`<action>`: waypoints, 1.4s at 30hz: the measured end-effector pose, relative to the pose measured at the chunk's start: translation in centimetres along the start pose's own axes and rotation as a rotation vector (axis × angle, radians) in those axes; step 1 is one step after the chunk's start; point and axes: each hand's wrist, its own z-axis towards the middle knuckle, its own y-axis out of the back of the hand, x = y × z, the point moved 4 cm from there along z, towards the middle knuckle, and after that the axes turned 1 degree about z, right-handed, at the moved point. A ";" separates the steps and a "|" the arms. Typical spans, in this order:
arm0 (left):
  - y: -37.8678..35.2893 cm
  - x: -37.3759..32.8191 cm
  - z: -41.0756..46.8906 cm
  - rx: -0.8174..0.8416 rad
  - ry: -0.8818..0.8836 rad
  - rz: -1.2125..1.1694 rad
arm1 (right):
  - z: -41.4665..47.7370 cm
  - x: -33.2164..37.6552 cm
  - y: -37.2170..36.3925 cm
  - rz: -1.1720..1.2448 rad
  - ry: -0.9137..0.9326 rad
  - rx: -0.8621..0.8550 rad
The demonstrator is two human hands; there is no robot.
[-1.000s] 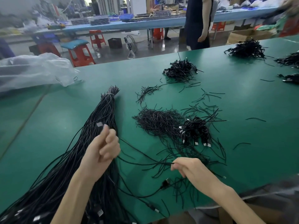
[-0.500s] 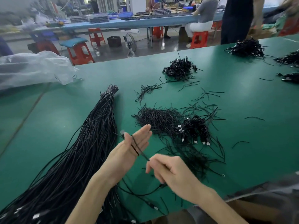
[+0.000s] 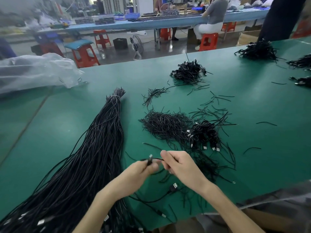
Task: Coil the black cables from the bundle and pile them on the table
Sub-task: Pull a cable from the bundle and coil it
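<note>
A clear plastic bag lies crumpled at the far left on the green tabletop. Next to it is the big bundle of long black cables. It is tied near its far tip. It spreads out wide toward the person, with small silver plugs at the near end.

The left hand is just right of the bundle. Its fingers are curled round one thin black cable, close to its end. A little silver plug sticks up out of them. The right hand is just beside the left one. Its fingers are bent too and pinch the same cable. Both hands look a bit blurry. Near the wrists a second plug lies flat on the tabletop.

Behind the hands is a heap of short black strands. Touching its right side is the pile of coiled cables, with silver plugs pointing toward the person. More short strands lie around it. Farther back sits another pile. Near the far right edge there are more dark piles.

Past the tabletop stand red stools, and a seated person is at a long blue bench.
</note>
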 end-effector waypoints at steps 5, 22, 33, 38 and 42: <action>0.3 0.1 1.4 -0.253 -0.138 -0.865 | -0.8 -0.1 -2.4 0.019 0.035 0.137; 0.6 -0.6 0.2 -0.232 -0.070 -0.534 | -0.2 0.8 -3.4 0.001 0.100 0.042; -1.0 -2.4 0.2 -0.297 -0.085 -1.021 | -0.2 -1.0 -3.0 0.249 -0.088 0.071; -1.9 -2.3 0.3 -0.141 -0.099 -0.946 | -0.4 -1.2 -2.8 0.218 -0.014 -0.058; -0.5 -1.8 -0.1 0.053 -0.084 -0.791 | -1.2 -1.3 -2.2 0.066 0.023 -0.158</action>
